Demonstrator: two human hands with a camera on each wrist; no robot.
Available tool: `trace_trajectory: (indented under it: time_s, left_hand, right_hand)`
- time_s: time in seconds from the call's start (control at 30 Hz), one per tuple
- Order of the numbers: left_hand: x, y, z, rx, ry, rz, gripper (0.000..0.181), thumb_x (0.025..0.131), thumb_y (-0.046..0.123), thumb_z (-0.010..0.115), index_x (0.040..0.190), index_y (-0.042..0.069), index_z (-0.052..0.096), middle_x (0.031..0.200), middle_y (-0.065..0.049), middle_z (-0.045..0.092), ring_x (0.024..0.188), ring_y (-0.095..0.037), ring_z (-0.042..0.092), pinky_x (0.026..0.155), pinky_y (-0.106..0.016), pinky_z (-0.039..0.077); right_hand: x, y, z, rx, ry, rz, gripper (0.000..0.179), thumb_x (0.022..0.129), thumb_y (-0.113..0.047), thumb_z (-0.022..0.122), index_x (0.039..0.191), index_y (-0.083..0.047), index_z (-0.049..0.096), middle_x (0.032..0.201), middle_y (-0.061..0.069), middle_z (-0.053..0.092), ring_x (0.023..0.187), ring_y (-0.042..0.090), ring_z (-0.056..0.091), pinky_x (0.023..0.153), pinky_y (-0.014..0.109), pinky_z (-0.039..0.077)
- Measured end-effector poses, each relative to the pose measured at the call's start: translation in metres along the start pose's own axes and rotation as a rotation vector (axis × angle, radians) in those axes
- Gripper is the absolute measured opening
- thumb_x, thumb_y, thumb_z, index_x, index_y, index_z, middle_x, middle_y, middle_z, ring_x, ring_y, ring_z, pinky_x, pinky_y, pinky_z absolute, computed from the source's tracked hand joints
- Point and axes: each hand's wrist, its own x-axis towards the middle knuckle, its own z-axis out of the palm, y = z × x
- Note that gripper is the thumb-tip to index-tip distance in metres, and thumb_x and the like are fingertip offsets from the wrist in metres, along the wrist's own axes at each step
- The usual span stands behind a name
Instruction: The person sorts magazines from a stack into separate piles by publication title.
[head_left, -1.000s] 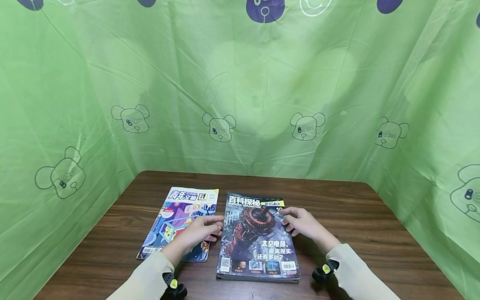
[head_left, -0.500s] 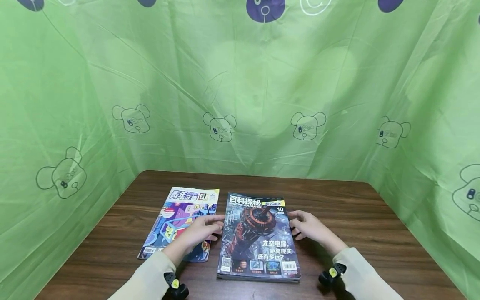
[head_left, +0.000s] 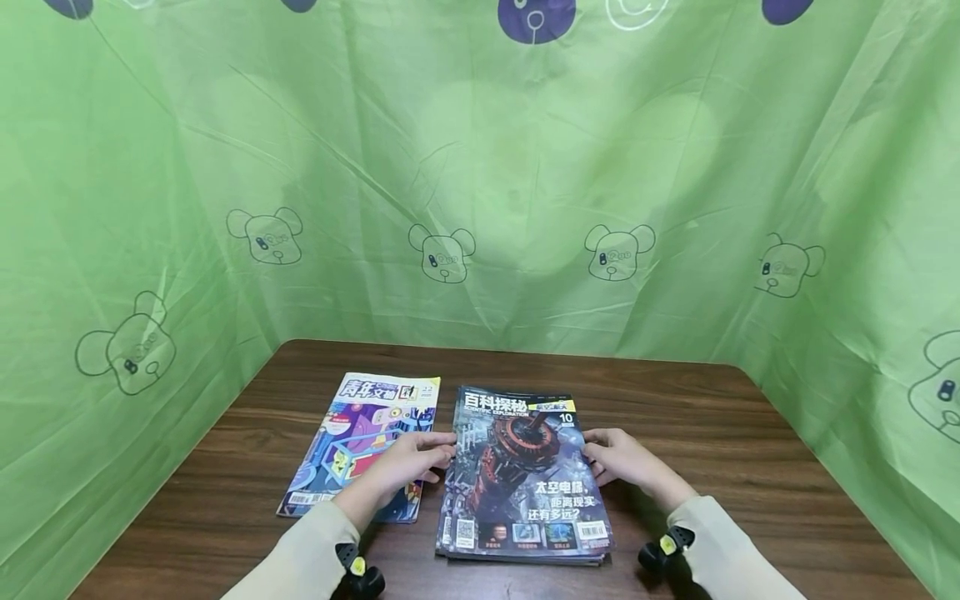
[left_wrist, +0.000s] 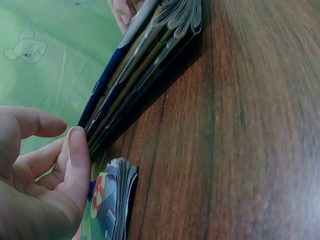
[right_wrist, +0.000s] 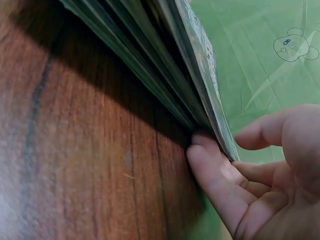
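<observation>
A stack of magazines (head_left: 517,500) lies on the table, topped by a dark cover with a red-and-black round structure. Its upper magazines sit slightly right of the lower ones, whose edges show at the left. My left hand (head_left: 416,458) touches the stack's left edge with its fingertips; the left wrist view shows the spines and page edges (left_wrist: 175,25) beside them. At the opposite edge is my right hand (head_left: 622,458), its fingertips (right_wrist: 200,145) against the side of the magazines. Partly beneath my left arm lies a colourful purple-and-white magazine (head_left: 345,425).
The brown wooden table (head_left: 697,417) has rounded far corners. A green curtain (head_left: 525,167) printed with bear faces surrounds it at the back and sides. Black wrist cameras are strapped over both light sleeves (head_left: 300,550).
The right hand has moved from over the cover's right part to the stack's right edge. The left hand and upper magazines have shifted slightly right, exposing lower edges at left.
</observation>
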Motion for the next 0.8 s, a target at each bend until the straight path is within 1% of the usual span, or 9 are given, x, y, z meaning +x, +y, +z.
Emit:
trace_trajectory:
  time_s: [0.1, 0.27, 0.37, 0.43, 0.57, 0.67, 0.8]
  left_hand:
    - [0.0003, 0.0003, 0.0013, -0.004, -0.001, 0.003, 0.041, 0.098, 0.012, 0.06, 0.135, -0.004, 0.059, 0.123, -0.019, 0.066, 0.104, -0.028, 0.066, 0.076, -0.039, 0.059]
    - [0.0023, 0.0016, 0.0012, -0.032, -0.001, -0.013, 0.042, 0.097, 0.011, 0.06, 0.136, -0.004, 0.058, 0.124, -0.019, 0.065, 0.104, -0.027, 0.067, 0.082, -0.037, 0.059]
    - [0.003, 0.0031, 0.0014, -0.064, -0.013, -0.011, 0.044, 0.096, 0.009, 0.06, 0.137, -0.006, 0.055, 0.128, -0.022, 0.062, 0.105, -0.027, 0.067, 0.085, -0.037, 0.058]
    - [0.0028, 0.0039, 0.0015, -0.092, -0.025, -0.006, 0.046, 0.096, 0.008, 0.059, 0.139, -0.008, 0.052, 0.131, -0.026, 0.06, 0.105, -0.029, 0.067, 0.085, -0.038, 0.059]
    - [0.0022, 0.0048, 0.0017, -0.13, -0.037, -0.013, 0.049, 0.097, 0.008, 0.057, 0.142, -0.009, 0.048, 0.133, -0.029, 0.057, 0.101, -0.03, 0.068, 0.081, -0.04, 0.06]
    - [0.0016, 0.0055, 0.0019, -0.131, -0.034, -0.025, 0.05, 0.097, 0.008, 0.057, 0.143, -0.008, 0.047, 0.133, -0.029, 0.057, 0.1, -0.03, 0.068, 0.078, -0.04, 0.06]
    - [0.0011, 0.007, 0.0027, -0.124, -0.036, -0.026, 0.052, 0.097, 0.008, 0.058, 0.145, -0.007, 0.045, 0.134, -0.028, 0.057, 0.103, -0.032, 0.067, 0.078, -0.04, 0.06]
  right_hand:
    - [-0.0006, 0.0005, -0.0009, 0.018, -0.023, -0.001, 0.052, 0.1, -0.008, 0.05, 0.136, 0.026, 0.035, 0.085, 0.015, 0.069, 0.07, 0.025, 0.068, 0.064, 0.041, 0.061]
    - [-0.0023, -0.0031, -0.0012, 0.022, -0.03, -0.013, 0.052, 0.1, -0.009, 0.051, 0.138, 0.023, 0.035, 0.082, 0.014, 0.068, 0.064, 0.023, 0.066, 0.06, 0.04, 0.061]
    - [-0.0038, -0.0058, -0.0017, 0.028, -0.025, -0.039, 0.052, 0.099, -0.009, 0.052, 0.138, 0.021, 0.036, 0.079, 0.014, 0.068, 0.062, 0.022, 0.065, 0.059, 0.041, 0.061]
    - [-0.0045, -0.0067, -0.0019, 0.051, -0.031, -0.053, 0.053, 0.1, -0.008, 0.053, 0.139, 0.021, 0.034, 0.079, 0.014, 0.068, 0.063, 0.023, 0.065, 0.059, 0.041, 0.061]
    - [-0.0048, -0.0059, -0.0027, 0.136, -0.061, -0.039, 0.055, 0.1, -0.008, 0.051, 0.143, 0.019, 0.029, 0.086, 0.015, 0.068, 0.069, 0.021, 0.066, 0.062, 0.038, 0.061]
    - [-0.0053, -0.004, -0.0042, 0.202, -0.086, -0.02, 0.058, 0.099, -0.008, 0.048, 0.146, 0.018, 0.024, 0.092, 0.014, 0.068, 0.075, 0.02, 0.066, 0.064, 0.034, 0.06]
    - [-0.0076, -0.0018, -0.0073, 0.29, -0.134, -0.021, 0.063, 0.098, -0.007, 0.045, 0.149, 0.016, 0.016, 0.098, 0.014, 0.068, 0.081, 0.019, 0.067, 0.067, 0.032, 0.059]
